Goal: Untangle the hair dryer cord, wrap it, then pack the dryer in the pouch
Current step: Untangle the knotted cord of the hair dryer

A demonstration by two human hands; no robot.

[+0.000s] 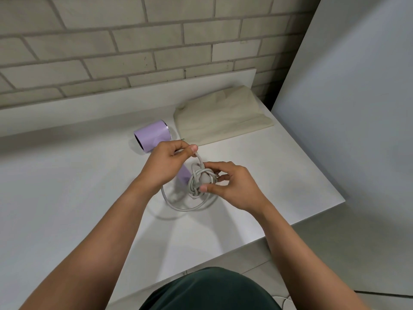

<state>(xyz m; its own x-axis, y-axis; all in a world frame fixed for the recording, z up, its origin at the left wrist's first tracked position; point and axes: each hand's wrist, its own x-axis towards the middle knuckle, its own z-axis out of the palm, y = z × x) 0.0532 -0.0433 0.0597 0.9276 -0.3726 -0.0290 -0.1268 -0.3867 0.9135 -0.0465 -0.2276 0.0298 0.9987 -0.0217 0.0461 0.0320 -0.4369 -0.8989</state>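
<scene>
- Untangling looks to be the step in hand in the head view: the grey cord is bunched in a tight knot just over the table, with a slack loop lying on the near side.
- The left hand pinches one strand between thumb and forefinger, holding it up on the far side of the knot.
- The right hand has its fingers curled round the knot, thumb and forefinger pinching its right side.
- The lilac hair dryer lies on the table, barrel to the far left, handle running under the left hand.
- The beige pouch lies flat at the far right, just beside the barrel.
- The next move probably calls for easing the held strand back through the loosened loops. A hard tug would likely tighten the knot.
</scene>
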